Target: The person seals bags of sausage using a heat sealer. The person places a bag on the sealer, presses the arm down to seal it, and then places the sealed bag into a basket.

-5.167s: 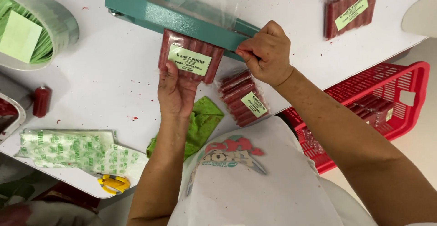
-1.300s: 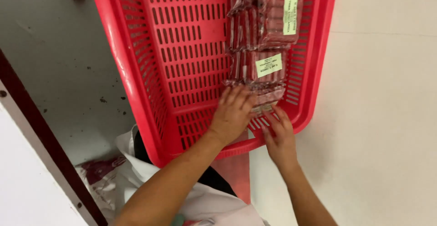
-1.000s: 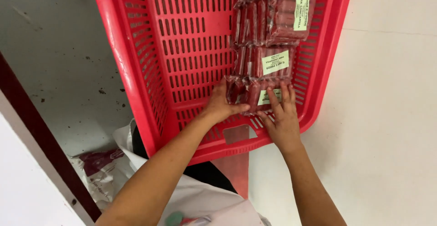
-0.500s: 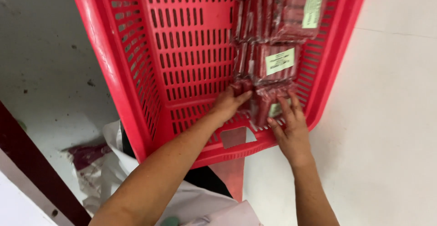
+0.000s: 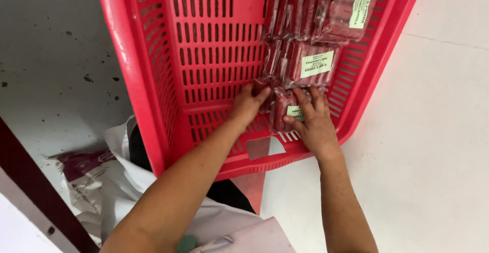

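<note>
Both hands press a sealed sausage pack (image 5: 285, 111) into a red slotted basket (image 5: 153, 90) on the floor. Left hand (image 5: 246, 106) fingers flat at nine o'clock; right hand (image 5: 315, 125) fingers spread on top. Packs stacked at twelve o'clock (image 5: 310, 62) might slide if nudged.

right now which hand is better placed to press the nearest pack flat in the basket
Right hand: it lies flat across the pack and its label. The left hand only touches the pack's left edge.
</note>
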